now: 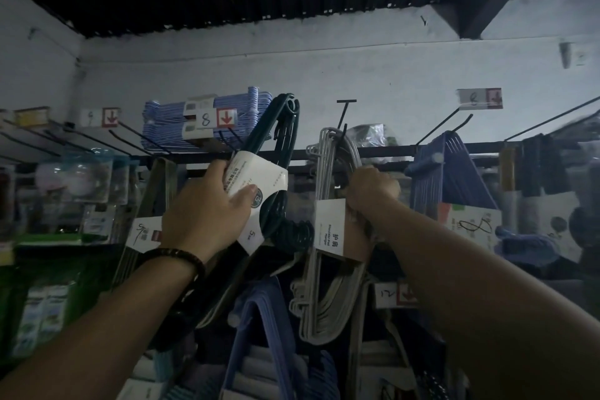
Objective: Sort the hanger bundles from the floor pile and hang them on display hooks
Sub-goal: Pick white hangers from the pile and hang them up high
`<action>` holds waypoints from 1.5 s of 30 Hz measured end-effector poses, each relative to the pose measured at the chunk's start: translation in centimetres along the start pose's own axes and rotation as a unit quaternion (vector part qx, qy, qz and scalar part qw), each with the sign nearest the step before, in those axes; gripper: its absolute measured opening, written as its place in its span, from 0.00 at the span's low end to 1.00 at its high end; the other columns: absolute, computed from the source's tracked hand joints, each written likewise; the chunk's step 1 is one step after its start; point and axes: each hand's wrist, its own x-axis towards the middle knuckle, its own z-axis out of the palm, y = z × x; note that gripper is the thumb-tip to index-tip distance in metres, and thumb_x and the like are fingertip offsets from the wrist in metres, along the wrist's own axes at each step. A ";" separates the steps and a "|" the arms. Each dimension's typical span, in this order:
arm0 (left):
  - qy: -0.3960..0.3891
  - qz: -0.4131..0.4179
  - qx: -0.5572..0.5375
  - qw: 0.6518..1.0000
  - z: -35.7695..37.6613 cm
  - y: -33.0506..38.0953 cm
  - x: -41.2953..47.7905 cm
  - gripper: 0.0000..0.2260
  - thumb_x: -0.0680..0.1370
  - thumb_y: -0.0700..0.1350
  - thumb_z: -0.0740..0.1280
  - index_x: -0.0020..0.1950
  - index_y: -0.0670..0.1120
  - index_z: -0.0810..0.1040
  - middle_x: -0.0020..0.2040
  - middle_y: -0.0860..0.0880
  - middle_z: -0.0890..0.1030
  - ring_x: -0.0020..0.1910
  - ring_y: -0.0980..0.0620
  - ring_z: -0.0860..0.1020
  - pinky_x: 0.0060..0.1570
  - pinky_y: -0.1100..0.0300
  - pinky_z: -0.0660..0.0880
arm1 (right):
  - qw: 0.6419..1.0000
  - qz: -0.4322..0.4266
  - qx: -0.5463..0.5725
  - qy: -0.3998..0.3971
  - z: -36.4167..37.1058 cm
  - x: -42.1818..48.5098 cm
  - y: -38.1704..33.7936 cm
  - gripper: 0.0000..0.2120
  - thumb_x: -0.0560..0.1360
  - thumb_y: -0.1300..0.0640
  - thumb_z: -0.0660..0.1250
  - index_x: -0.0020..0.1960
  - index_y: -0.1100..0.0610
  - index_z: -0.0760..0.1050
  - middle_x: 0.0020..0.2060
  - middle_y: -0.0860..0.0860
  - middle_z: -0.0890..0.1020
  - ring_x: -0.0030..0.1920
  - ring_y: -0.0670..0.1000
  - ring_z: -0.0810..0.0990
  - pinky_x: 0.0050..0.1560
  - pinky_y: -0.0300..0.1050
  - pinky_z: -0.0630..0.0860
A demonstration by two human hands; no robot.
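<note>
Hands raised to the hook rail point(389, 151), centre of frame. My left hand point(207, 204) grips the dark green hanger bundle point(279, 140) around its white paper sleeve point(259, 182), thumb across the label, leaving the hook ends free and pointing up beside the price tag point(216, 118). My right hand point(373, 191) is clenched on the necks of the grey hanger bundle point(328, 166), whose tops meet the black display hook point(342, 120); I cannot tell whether they are fully over it. I judge this grip steadies the grey bundle while the green one awaits a hook.
</note>
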 end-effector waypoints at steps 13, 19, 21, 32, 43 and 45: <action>0.004 -0.019 -0.374 0.927 0.4 0.3 -3.3 0.19 0.81 0.57 0.69 0.71 0.56 0.73 0.55 0.62 0.80 0.53 0.58 0.82 0.58 0.50 0.80 | 0.941 -0.146 0.260 0.157 -8.4 -6.1 -0.4 0.28 0.84 0.35 0.52 0.58 0.57 0.77 0.45 0.58 0.83 0.39 0.53 0.80 0.36 0.46 0.73; -0.104 -0.001 -0.503 0.858 3.9 3.9 -7.4 0.13 0.82 0.56 0.69 0.66 0.59 0.75 0.56 0.57 0.86 0.51 0.57 0.85 0.54 0.47 0.84 | 0.952 -0.139 0.255 0.098 -12.4 -8.5 -0.9 0.29 0.79 0.32 0.59 0.55 0.57 0.80 0.44 0.55 0.83 0.43 0.55 0.81 0.40 0.46 0.73; -0.137 0.034 -0.519 0.843 5.3 6.2 -9.3 0.14 0.84 0.53 0.66 0.70 0.59 0.73 0.59 0.56 0.85 0.52 0.59 0.84 0.51 0.55 0.84 | 0.966 -0.098 0.227 0.072 -12.5 -8.9 0.5 0.24 0.79 0.36 0.65 0.43 0.57 0.77 0.38 0.54 0.80 0.34 0.52 0.78 0.31 0.43 0.69; -0.302 0.208 -0.454 0.812 11.8 20.4 -14.9 0.25 0.78 0.68 0.63 0.74 0.64 0.68 0.65 0.59 0.81 0.61 0.56 0.81 0.60 0.47 0.81 | 0.991 0.079 0.071 0.076 -13.3 -9.5 18.7 0.04 0.78 0.62 0.67 0.46 0.61 0.79 0.41 0.58 0.82 0.36 0.56 0.82 0.29 0.46 0.77; -0.271 0.338 -0.292 0.853 21.3 37.8 -14.5 0.45 0.79 0.64 0.68 0.83 0.63 0.39 0.85 0.60 0.48 0.83 0.51 0.57 0.78 0.42 0.65 | 0.985 0.113 0.061 0.119 -12.5 -1.3 38.5 0.06 0.78 0.62 0.68 0.43 0.60 0.77 0.41 0.56 0.81 0.36 0.53 0.81 0.32 0.45 0.81; -0.260 0.351 -0.273 0.857 23.3 40.1 -13.9 0.47 0.79 0.61 0.70 0.82 0.66 0.35 0.85 0.61 0.44 0.84 0.51 0.54 0.79 0.41 0.63 | 0.984 0.096 0.071 0.129 -12.3 0.7 40.9 0.03 0.79 0.62 0.68 0.48 0.62 0.80 0.38 0.56 0.80 0.37 0.54 0.82 0.31 0.47 0.82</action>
